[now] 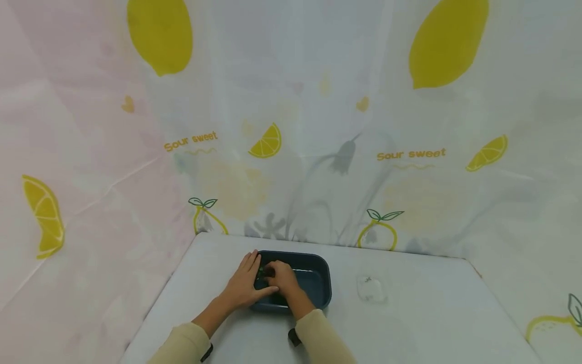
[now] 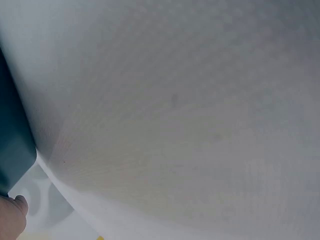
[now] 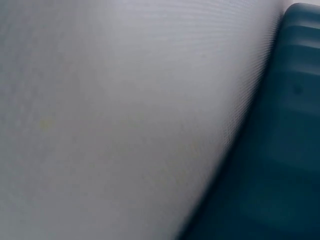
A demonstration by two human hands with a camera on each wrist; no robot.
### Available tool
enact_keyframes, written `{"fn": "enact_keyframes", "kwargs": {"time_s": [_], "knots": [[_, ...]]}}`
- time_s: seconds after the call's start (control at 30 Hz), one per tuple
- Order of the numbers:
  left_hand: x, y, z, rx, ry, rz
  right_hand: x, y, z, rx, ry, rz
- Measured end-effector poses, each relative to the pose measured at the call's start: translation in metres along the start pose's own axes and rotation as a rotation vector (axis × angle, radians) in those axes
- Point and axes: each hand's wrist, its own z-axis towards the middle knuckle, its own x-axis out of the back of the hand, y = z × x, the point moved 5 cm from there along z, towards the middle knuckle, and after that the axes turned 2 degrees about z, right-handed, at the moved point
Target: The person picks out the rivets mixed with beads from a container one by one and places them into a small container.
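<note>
In the head view a dark blue rectangular basin (image 1: 313, 308) sits on the white table. My left hand (image 1: 243, 285) lies along its left side, fingers straight over the rim and thumb stretched across the inside. Reaching into the left part of the basin, my right hand (image 1: 284, 278) has curled fingers that pinch a small dark green thing (image 1: 260, 273). Its kind is too small to tell, and the fingers partly hide it. The left wrist view catches the basin's outer wall (image 2: 12, 130) and a bit of the left hand (image 2: 11, 217); the right wrist view has only the wall (image 3: 280, 150).
To the right of the basin, a clear plastic container (image 1: 370, 289) with a small dark mark lies on the white tabletop (image 1: 423, 313). A lemon-print curtain (image 1: 313, 192) hangs behind the table and along both sides.
</note>
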Motion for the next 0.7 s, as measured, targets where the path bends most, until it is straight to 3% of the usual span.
{"fn": "enact_keyframes", "kwargs": {"time_s": [0.37,0.5,0.7], "knots": [[-0.0006,-0.0022,-0.0009,-0.014,0.025,0.002,-0.0021,-0.0003,0.0007,-0.009,-0.03,0.003],[-0.0043,-0.0034,-0.0018,-0.016,0.019,-0.001,-0.0004,-0.0035,-0.0034,0.039,-0.003,-0.028],[-0.0018,-0.0036,0.0006,-0.012,0.029,-0.018,-0.0014,-0.0039,0.0028,0.029,0.002,-0.055]]}}
